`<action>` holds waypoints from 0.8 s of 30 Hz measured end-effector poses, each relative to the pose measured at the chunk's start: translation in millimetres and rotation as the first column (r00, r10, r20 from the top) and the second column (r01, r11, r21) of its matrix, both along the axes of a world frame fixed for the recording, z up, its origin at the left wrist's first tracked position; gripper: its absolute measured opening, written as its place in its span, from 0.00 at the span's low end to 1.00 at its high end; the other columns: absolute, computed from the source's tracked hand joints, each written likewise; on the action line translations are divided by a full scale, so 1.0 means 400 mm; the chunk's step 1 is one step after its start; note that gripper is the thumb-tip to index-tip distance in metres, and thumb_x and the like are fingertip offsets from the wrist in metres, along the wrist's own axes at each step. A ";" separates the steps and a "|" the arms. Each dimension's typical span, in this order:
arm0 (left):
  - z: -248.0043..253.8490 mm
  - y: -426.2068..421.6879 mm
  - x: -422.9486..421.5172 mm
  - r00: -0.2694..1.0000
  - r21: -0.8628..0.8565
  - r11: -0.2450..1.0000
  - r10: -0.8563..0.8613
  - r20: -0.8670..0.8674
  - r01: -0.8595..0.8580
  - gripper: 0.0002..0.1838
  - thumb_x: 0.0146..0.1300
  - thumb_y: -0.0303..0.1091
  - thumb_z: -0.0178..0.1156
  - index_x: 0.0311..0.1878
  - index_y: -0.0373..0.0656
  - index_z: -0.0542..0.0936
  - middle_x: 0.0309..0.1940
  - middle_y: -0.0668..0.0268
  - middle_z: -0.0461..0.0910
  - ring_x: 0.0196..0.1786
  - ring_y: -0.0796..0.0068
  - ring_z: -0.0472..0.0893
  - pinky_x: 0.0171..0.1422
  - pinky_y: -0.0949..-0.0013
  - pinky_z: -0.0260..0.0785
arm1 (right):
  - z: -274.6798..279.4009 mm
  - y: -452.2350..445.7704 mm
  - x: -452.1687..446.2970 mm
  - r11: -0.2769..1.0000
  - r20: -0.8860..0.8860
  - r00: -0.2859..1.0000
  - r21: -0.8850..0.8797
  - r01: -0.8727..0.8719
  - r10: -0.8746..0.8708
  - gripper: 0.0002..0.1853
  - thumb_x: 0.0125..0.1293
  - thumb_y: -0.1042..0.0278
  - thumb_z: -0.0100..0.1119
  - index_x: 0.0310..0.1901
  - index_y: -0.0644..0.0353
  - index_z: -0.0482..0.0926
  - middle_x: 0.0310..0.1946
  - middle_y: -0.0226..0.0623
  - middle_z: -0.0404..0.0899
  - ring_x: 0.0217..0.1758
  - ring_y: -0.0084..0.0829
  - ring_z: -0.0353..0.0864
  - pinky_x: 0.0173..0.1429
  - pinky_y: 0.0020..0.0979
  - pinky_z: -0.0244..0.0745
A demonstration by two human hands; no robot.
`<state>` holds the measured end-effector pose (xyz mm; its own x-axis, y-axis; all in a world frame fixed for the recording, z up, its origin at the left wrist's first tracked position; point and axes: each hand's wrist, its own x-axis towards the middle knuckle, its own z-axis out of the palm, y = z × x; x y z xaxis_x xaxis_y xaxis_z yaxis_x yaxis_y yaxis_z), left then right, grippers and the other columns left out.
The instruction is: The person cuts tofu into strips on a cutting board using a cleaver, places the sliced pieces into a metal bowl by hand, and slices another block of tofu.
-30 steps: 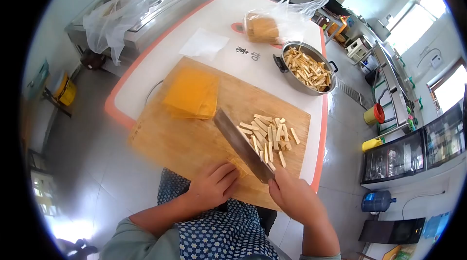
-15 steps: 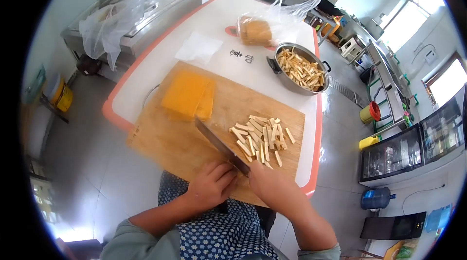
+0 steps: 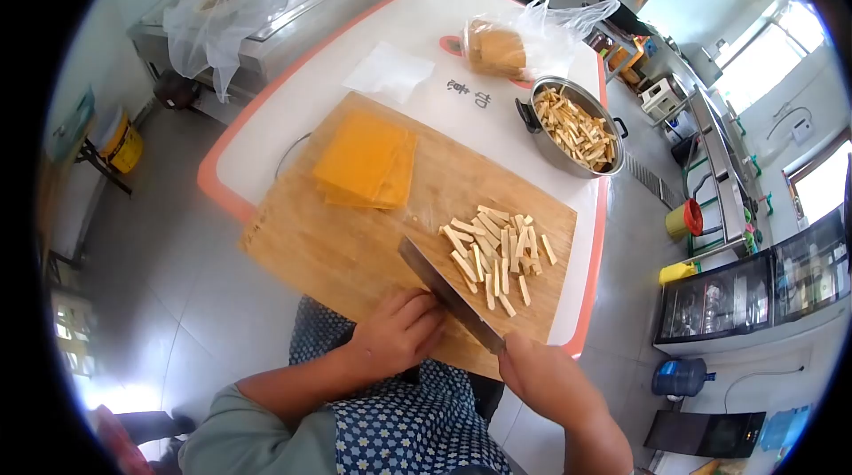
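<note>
On the board (image 3: 319,249) lie pale strips (image 3: 505,276) — right hand (image 3: 543,375) gripping knife (image 3: 452,297), left hand (image 3: 399,333) curled, hold unclear.

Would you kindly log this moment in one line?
right hand: holding cleaver | left hand: beside cleaver | cut strips: on cutting board

Before you, the board (image 3: 311,253) lies on the table (image 3: 408,18), sheets (image 3: 364,160) at left, sticks (image 3: 501,249) at right. Behind it stands a pot (image 3: 564,156) of sticks, then a bag (image 3: 555,38).
</note>
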<state>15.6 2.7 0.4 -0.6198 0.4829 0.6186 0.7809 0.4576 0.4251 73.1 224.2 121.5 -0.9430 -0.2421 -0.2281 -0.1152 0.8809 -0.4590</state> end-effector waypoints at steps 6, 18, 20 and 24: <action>-0.010 0.004 -0.004 1.000 -0.039 0.999 -0.021 -0.005 0.020 0.14 0.57 0.27 0.72 0.47 0.36 0.85 0.48 0.57 0.84 0.53 0.55 0.83 0.58 0.59 0.78 | -0.035 -0.057 -0.089 1.000 -0.059 0.998 -0.008 -0.031 0.030 0.12 0.76 0.63 0.54 0.39 0.63 0.69 0.26 0.55 0.79 0.35 0.60 0.81 0.38 0.54 0.75; -0.009 0.002 0.001 1.000 0.016 0.999 0.030 -0.003 -0.030 0.13 0.56 0.27 0.73 0.45 0.36 0.86 0.46 0.58 0.84 0.51 0.57 0.84 0.56 0.61 0.78 | 0.022 -0.010 -0.002 0.997 0.095 0.993 0.011 0.075 -0.076 0.11 0.75 0.63 0.55 0.40 0.62 0.69 0.28 0.56 0.79 0.35 0.62 0.80 0.40 0.57 0.75; -0.010 -0.001 0.001 1.000 0.012 1.000 0.023 -0.012 -0.023 0.14 0.56 0.27 0.72 0.46 0.36 0.86 0.46 0.58 0.84 0.51 0.57 0.84 0.56 0.61 0.78 | 0.012 -0.001 0.001 0.999 0.082 0.996 -0.014 0.036 -0.035 0.11 0.76 0.63 0.55 0.40 0.63 0.69 0.28 0.55 0.79 0.35 0.62 0.81 0.40 0.57 0.75; -0.011 -0.002 -0.001 1.000 -0.001 1.000 0.008 -0.010 -0.008 0.14 0.56 0.27 0.72 0.46 0.36 0.86 0.46 0.58 0.84 0.51 0.57 0.83 0.56 0.60 0.78 | 0.003 -0.020 -0.030 1.000 0.116 0.993 0.021 0.015 -0.018 0.10 0.76 0.64 0.53 0.41 0.62 0.68 0.29 0.55 0.80 0.34 0.61 0.81 0.40 0.57 0.75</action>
